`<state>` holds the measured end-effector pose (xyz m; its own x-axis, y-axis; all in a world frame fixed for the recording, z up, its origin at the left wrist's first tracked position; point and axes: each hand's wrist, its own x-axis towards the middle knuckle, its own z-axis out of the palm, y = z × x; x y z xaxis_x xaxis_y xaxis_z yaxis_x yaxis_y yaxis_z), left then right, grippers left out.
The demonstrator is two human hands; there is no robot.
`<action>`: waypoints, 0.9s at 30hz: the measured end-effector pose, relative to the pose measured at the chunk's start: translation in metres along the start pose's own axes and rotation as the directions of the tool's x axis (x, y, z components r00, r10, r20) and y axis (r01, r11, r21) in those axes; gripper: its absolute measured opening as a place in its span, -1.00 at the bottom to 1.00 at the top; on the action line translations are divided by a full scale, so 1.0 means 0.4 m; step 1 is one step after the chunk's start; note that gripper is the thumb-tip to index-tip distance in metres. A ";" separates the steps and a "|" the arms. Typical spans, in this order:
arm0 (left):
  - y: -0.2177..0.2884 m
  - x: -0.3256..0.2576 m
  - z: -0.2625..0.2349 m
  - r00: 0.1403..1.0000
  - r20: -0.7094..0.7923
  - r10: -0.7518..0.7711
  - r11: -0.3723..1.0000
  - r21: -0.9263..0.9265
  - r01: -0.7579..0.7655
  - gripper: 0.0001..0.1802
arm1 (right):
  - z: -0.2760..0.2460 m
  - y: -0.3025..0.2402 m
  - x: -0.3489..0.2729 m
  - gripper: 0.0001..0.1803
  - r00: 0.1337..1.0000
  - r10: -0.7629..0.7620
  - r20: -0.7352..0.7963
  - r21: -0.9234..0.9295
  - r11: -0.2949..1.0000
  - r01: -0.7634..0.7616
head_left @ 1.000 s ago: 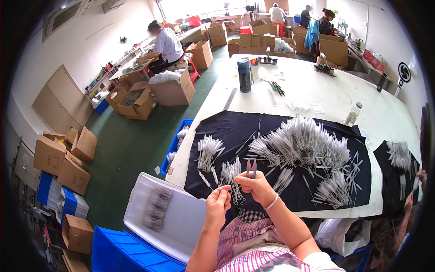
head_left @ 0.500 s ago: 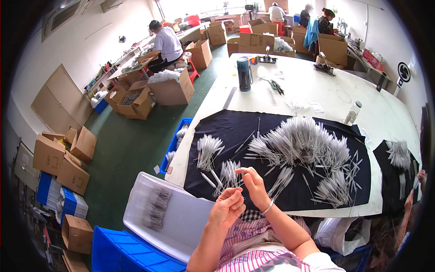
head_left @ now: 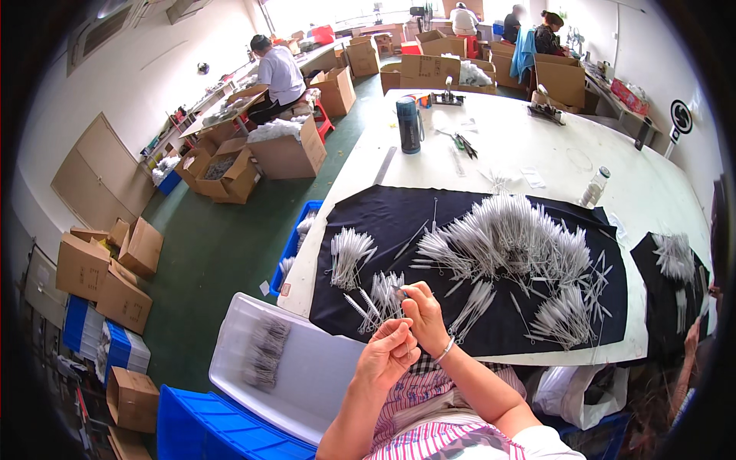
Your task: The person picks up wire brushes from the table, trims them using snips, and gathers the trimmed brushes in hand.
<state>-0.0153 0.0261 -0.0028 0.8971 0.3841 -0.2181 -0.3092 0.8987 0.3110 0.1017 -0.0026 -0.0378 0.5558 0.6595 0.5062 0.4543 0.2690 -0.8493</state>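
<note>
Blue plastic first, low on the left: a crate (head_left: 207,418), and just beside it a white tub (head_left: 322,376) with a bunch of grey brushes (head_left: 266,356) lying in it. Next comes the desk (head_left: 437,172) and its dark cloth (head_left: 360,207), where a small bunch (head_left: 351,253) of white brushes lies near the left edge. A second bunch (head_left: 383,295) lies right behind the hands, and that, to my eye, is where trouble could start: a knuckle, or the dark bit (head_left: 401,293) showing at the right fingers, could catch those stems and send them fanning across the cloth or over the near edge. With the hands so close, one could also get jabbed if that bit is sharp (from where I stand, I cannot tell what it is).

The left hand (head_left: 386,356) is the lower one, its forearm climbing from the bottom, thumb and forefinger brought together in front. The right hand (head_left: 424,314) is a little higher, forearm slanting in from the right, a pale bangle (head_left: 445,349) round the wrist, fingers bent. The two nearly meet; whether either is clamped on a brush, I cannot tell. To their right lie a slim bunch (head_left: 469,310), then the big heap (head_left: 510,238), with one more bunch (head_left: 566,318) nearer the person.
</note>
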 end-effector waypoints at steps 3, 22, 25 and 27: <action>0.000 0.001 -0.003 1.000 0.025 0.001 1.000 0.007 -0.002 -0.84 | 0.000 -0.005 -0.002 -0.78 0.997 0.072 0.003 0.026 0.997 -0.072; -0.012 0.004 0.005 0.970 -0.185 0.159 0.978 0.161 -0.129 -0.90 | -0.008 0.021 -0.030 -0.73 0.960 0.272 0.061 0.512 0.818 -0.264; -0.014 0.008 -0.003 0.943 -0.240 0.231 0.954 0.244 -0.172 -0.92 | -0.020 -0.010 -0.020 -0.69 0.861 0.408 0.305 0.603 0.616 -0.506; -0.014 0.011 -0.008 0.929 -0.260 0.263 0.941 0.282 -0.188 -0.92 | -0.022 -0.017 -0.016 -0.69 0.853 0.406 0.328 0.586 0.621 -0.521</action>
<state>-0.0108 0.0234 -0.0085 0.6702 0.6485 -0.3611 -0.3703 0.7137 0.5945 0.1011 -0.0146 -0.0340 0.4297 0.9022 0.0380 -0.4152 0.2348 -0.8789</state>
